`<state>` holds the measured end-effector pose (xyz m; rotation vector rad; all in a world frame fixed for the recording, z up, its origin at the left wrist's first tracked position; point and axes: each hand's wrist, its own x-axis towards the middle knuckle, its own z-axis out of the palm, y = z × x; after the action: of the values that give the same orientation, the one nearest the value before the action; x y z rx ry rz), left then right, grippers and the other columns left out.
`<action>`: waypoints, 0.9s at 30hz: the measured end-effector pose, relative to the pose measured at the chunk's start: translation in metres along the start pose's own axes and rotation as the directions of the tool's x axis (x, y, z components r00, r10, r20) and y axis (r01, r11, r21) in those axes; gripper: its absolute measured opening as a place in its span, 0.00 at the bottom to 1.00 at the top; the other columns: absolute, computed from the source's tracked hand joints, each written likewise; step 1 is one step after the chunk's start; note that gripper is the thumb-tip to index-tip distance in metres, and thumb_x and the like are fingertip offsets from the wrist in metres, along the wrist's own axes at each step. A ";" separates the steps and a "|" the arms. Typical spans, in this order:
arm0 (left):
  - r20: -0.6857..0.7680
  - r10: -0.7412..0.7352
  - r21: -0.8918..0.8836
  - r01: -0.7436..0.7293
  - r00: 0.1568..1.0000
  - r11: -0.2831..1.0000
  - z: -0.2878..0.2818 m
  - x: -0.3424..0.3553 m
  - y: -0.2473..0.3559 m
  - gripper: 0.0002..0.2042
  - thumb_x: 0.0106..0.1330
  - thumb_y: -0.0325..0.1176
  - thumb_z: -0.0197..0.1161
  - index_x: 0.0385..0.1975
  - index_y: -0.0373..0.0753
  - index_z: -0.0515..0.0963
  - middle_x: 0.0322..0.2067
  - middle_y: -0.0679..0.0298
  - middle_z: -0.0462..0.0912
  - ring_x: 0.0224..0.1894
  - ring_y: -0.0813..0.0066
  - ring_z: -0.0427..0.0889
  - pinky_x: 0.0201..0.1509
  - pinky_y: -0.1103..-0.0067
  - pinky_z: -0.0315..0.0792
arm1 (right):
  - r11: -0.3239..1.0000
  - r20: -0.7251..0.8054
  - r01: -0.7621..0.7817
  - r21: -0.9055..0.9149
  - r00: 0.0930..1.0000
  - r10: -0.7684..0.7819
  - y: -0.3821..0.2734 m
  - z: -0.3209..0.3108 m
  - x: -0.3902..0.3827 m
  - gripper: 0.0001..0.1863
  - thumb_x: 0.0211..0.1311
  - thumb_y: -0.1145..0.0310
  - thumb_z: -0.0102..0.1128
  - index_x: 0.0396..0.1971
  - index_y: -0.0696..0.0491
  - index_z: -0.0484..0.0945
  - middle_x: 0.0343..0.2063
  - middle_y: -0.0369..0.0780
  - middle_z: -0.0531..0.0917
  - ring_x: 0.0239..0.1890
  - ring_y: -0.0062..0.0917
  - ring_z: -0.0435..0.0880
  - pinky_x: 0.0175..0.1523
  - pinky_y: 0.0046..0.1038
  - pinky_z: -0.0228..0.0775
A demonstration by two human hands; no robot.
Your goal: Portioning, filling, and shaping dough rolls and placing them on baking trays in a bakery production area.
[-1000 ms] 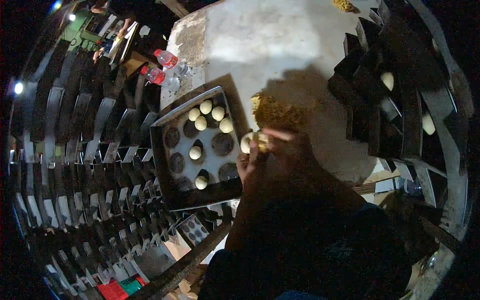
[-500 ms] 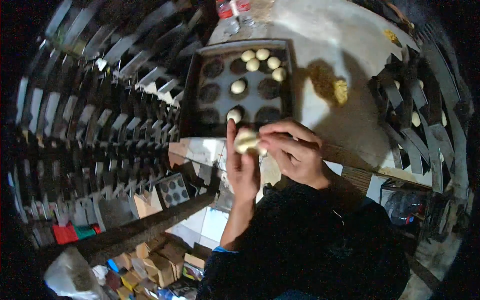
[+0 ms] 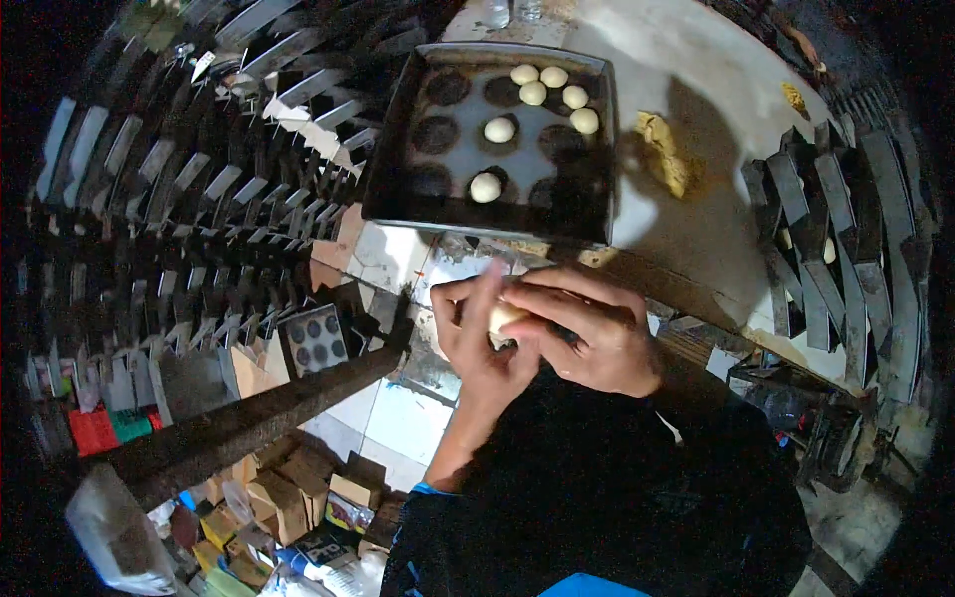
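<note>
The pale dough piece sits between the curled left hand and right hand, gripped by the fingers of both; their cover hides its long axis; the dark tray of dough balls lies just beyond, nearer the left hand's blurred fingertips.

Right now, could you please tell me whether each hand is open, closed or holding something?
Left hand: closed, cradling a pale dough piece, partly hidden.
Right hand: closed, pinching that same piece.
</note>
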<state>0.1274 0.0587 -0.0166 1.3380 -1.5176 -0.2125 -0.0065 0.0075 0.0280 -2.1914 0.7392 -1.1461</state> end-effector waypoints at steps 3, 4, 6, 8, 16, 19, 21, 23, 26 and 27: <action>0.163 -0.353 -0.656 0.368 0.921 0.659 0.026 0.013 0.009 0.33 0.48 0.42 0.67 0.54 0.31 0.68 0.49 0.60 0.62 0.50 0.71 0.66 0.54 0.78 0.61 | 0.993 -0.103 0.075 0.090 0.993 -0.065 0.015 -0.023 0.010 0.13 0.46 0.78 0.66 0.36 0.57 0.80 0.33 0.40 0.81 0.32 0.31 0.82 0.38 0.27 0.74; 0.202 -0.231 -0.802 0.296 0.952 0.519 0.035 0.019 0.000 0.29 0.58 0.53 0.57 0.49 0.33 0.71 0.48 0.59 0.63 0.51 0.67 0.66 0.56 0.73 0.61 | 0.987 -0.090 0.024 0.159 0.996 -0.010 0.023 -0.036 0.013 0.12 0.45 0.77 0.68 0.34 0.56 0.81 0.32 0.39 0.81 0.32 0.25 0.81 0.36 0.26 0.73; 0.187 -0.294 -0.881 0.292 0.937 0.372 0.058 0.030 0.016 0.28 0.66 0.59 0.43 0.42 0.37 0.75 0.46 0.59 0.63 0.50 0.65 0.66 0.55 0.69 0.61 | 0.913 -0.052 -0.273 0.303 0.952 0.302 0.023 -0.070 0.022 0.12 0.44 0.76 0.70 0.33 0.56 0.81 0.31 0.38 0.81 0.30 0.19 0.80 0.33 0.23 0.72; 0.165 -0.084 -0.803 0.183 0.983 0.568 0.076 0.046 0.010 0.24 0.69 0.55 0.42 0.29 0.41 0.78 0.42 0.60 0.64 0.49 0.66 0.66 0.52 0.70 0.62 | 0.830 0.079 -0.415 0.372 0.905 0.417 0.040 -0.091 0.022 0.12 0.44 0.75 0.71 0.32 0.57 0.81 0.30 0.38 0.82 0.29 0.16 0.79 0.31 0.21 0.71; -0.115 -0.288 -0.683 0.135 0.951 0.718 0.156 0.116 0.052 0.43 0.46 0.48 0.75 0.56 0.33 0.56 0.39 0.60 0.65 0.41 0.73 0.66 0.45 0.76 0.64 | 0.987 -0.310 0.140 0.073 0.944 -0.111 0.104 -0.122 0.019 0.17 0.44 0.80 0.65 0.38 0.59 0.78 0.39 0.47 0.81 0.43 0.34 0.82 0.43 0.30 0.75; 0.034 -0.026 -0.666 0.042 0.999 0.745 0.162 0.133 0.029 0.55 0.28 0.53 0.81 0.57 0.33 0.57 0.41 0.62 0.65 0.42 0.75 0.66 0.45 0.76 0.66 | 0.980 -0.265 0.155 0.122 0.957 -0.118 0.121 -0.128 0.026 0.18 0.45 0.79 0.65 0.40 0.58 0.78 0.38 0.46 0.82 0.43 0.35 0.82 0.46 0.31 0.75; 0.141 0.069 -0.665 0.043 0.988 0.745 0.158 0.146 0.018 0.35 0.38 0.46 0.79 0.42 0.32 0.71 0.39 0.59 0.74 0.40 0.69 0.73 0.43 0.73 0.70 | 0.864 -0.202 0.038 0.502 0.977 0.074 0.135 -0.112 0.024 0.11 0.46 0.79 0.64 0.33 0.56 0.79 0.35 0.42 0.83 0.40 0.34 0.83 0.48 0.31 0.73; 0.052 0.273 -0.576 -0.195 0.961 0.794 0.153 0.159 -0.004 0.19 0.44 0.40 0.76 0.27 0.34 0.76 0.27 0.61 0.80 0.34 0.63 0.79 0.42 0.72 0.72 | 0.914 -0.059 -0.131 0.384 0.984 0.166 0.140 -0.102 0.030 0.04 0.49 0.78 0.62 0.25 0.55 0.75 0.31 0.40 0.82 0.40 0.35 0.81 0.49 0.28 0.70; -0.092 -0.469 -0.367 0.408 0.878 0.836 0.142 0.140 -0.021 0.12 0.49 0.35 0.72 0.21 0.36 0.76 0.25 0.63 0.80 0.32 0.68 0.80 0.38 0.75 0.72 | 0.935 0.271 -0.276 0.221 0.939 0.213 0.148 -0.096 0.058 0.03 0.56 0.76 0.56 0.31 0.57 0.76 0.30 0.42 0.80 0.42 0.36 0.78 0.48 0.29 0.69; 0.092 -0.658 -0.250 0.656 0.748 0.712 0.130 0.146 -0.034 0.09 0.52 0.31 0.69 0.25 0.34 0.76 0.27 0.63 0.80 0.32 0.70 0.80 0.40 0.76 0.70 | 0.948 0.126 -0.264 0.179 0.961 0.244 0.148 -0.088 0.066 0.07 0.57 0.76 0.54 0.36 0.59 0.77 0.35 0.45 0.80 0.44 0.37 0.79 0.49 0.31 0.69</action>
<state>0.0744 -0.1328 -0.0132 1.6039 -0.8956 -0.8430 -0.0810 -0.1598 0.0045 -1.9122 0.8034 -0.9265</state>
